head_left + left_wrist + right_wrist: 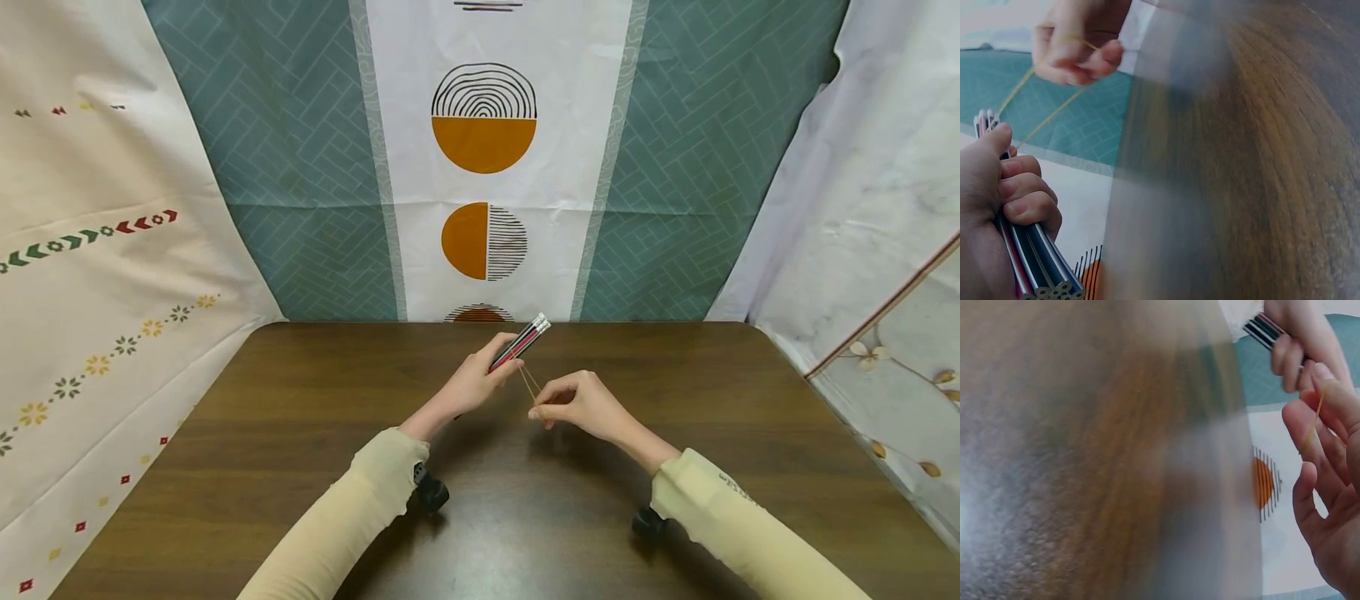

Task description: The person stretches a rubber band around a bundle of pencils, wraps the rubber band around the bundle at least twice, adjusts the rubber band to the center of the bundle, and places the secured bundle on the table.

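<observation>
My left hand (471,382) grips a bundle of several pencils (525,337), dark ones with a pinkish-red one among them. Their silvery ends point up and away in the head view, while the left wrist view shows the flat, unsharpened-looking ends below the fist. A thin yellow rubber band (1054,114) stretches in two strands from the bundle, close by the left thumb. At its other end my right hand (583,405) holds it with thumb and fingers, to the right of the pencils and a little nearer me. The band (1318,415) crosses the right fingers in the right wrist view.
Both hands are above a brown wood-grain table (315,375). A patterned cloth (300,167) hangs behind its far edge, with pale cloths at the left and right. Dark wrist cameras (431,490) sit under both cream sleeves (337,517).
</observation>
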`<state>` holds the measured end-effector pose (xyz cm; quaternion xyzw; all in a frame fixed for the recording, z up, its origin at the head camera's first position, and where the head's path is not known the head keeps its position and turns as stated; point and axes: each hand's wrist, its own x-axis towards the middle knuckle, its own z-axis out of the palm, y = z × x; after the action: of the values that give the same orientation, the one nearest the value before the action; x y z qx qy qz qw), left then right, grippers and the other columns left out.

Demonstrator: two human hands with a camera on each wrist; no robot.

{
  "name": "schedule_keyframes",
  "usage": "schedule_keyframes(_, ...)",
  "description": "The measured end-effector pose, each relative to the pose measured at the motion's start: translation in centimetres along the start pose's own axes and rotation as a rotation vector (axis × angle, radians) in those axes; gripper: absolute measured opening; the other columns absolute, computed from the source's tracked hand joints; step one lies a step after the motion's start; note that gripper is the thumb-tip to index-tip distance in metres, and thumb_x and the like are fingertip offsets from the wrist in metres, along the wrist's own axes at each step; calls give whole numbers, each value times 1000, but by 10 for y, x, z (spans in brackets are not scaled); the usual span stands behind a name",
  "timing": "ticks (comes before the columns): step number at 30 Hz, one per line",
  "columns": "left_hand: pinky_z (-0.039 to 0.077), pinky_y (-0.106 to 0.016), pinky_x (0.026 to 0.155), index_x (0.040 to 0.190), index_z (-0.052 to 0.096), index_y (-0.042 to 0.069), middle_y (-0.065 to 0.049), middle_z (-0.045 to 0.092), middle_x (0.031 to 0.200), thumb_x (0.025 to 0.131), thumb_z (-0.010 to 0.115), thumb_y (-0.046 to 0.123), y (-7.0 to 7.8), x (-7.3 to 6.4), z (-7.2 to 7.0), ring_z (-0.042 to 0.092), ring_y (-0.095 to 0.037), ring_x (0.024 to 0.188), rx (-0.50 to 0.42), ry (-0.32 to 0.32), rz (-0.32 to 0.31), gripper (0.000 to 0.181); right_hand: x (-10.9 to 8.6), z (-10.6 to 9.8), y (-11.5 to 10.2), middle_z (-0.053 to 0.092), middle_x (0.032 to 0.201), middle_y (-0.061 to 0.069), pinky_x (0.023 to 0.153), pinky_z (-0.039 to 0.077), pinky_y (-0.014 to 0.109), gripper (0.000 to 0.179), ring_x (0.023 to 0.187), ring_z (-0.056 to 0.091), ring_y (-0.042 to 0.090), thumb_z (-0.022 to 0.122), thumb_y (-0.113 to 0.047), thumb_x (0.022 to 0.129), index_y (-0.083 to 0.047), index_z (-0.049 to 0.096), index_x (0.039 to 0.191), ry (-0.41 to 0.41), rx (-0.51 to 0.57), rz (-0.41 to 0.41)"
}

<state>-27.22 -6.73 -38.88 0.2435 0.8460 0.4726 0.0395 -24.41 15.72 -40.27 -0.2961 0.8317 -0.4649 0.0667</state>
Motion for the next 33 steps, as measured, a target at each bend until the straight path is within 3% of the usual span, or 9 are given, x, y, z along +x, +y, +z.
schedule_keyframes(5,34,-25,51,128,49,21,-2,49,69,103,53,33,-4,0,2,42,-12,55,0,16,-33,28,2,-5,-1,72,80,18,68,58,41,17,67,69,30,75,-16,88,0,75,91,-21,209,-42)
schedule_keyframes(9,33,-25,52,121,52,20,-1,47,69,103,53,31,-8,2,6,41,-12,55,11,26,-41,21,3,-5,-2,77,91,9,79,59,36,23,80,74,18,70,-9,91,12,71,101,-28,348,-92)
schedule_keyframes(12,33,-24,52,120,52,19,1,47,68,103,53,34,-11,1,9,41,-11,55,29,24,-62,22,4,-3,-3,78,93,-4,83,57,29,23,90,75,11,68,-9,92,10,71,106,3,373,-103)
schedule_keyframes(15,33,-24,48,121,51,18,0,46,67,103,52,37,-13,0,11,39,-11,52,3,3,-101,27,3,0,-7,78,94,-8,82,56,25,23,93,74,10,69,-8,92,8,71,108,45,392,-121)
schedule_keyframes(22,29,-24,40,113,50,13,0,42,66,104,49,39,-14,0,12,32,-11,44,-127,-68,-158,28,2,6,-20,77,99,-6,86,54,25,27,97,71,12,70,-8,91,9,70,111,173,447,-155)
schedule_keyframes(29,30,-23,39,121,49,18,1,40,63,106,43,38,-9,-1,20,31,-9,43,-179,-88,-163,26,3,18,-34,75,113,-6,97,52,25,42,105,72,13,68,-6,92,5,59,132,346,563,-146)
schedule_keyframes(33,34,-23,40,120,50,17,1,44,63,103,42,47,0,-3,27,36,-10,43,-157,-127,-137,35,10,23,-43,70,126,0,96,51,22,45,116,67,10,70,-6,90,-2,59,134,477,481,-198)
